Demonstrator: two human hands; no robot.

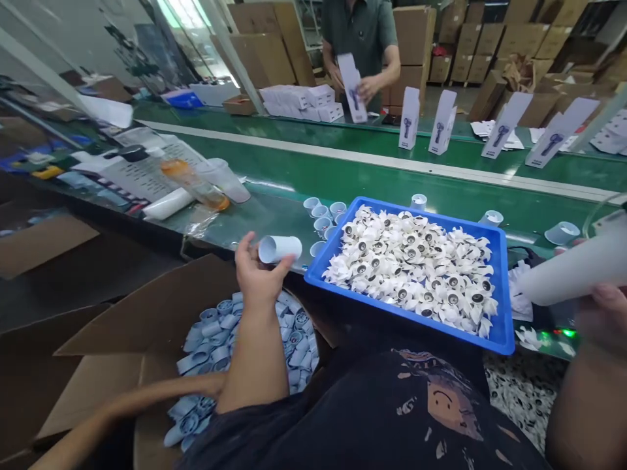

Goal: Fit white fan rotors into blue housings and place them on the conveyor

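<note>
My left hand point(259, 271) is wrapped round a light blue plastic cylinder point(287, 248), its open end facing left, above the bench edge. At the right edge, my right hand point(605, 310) is blurred and partly cut off; its fingers grip a large white tube-shaped thing point(573, 271), whose kind I cannot make out. Between my hands sits a blue tray point(507, 294) heaped with white fan impellers point(411, 254) with dark round centres. Several pale blue cylinders point(321, 212) stand just left of the tray. Below my left hand, a cardboard box point(108, 385) holds many more such cylinders point(206, 346).
A green conveyor belt point(294, 160) crosses ahead, with upright printed cartons point(409, 121) on its far side. Beyond it a co-worker point(362, 46) holds a carton. Another person's arm point(142, 398) reaches into the box from lower left. An orange-stained bottle point(196, 183) lies on papers.
</note>
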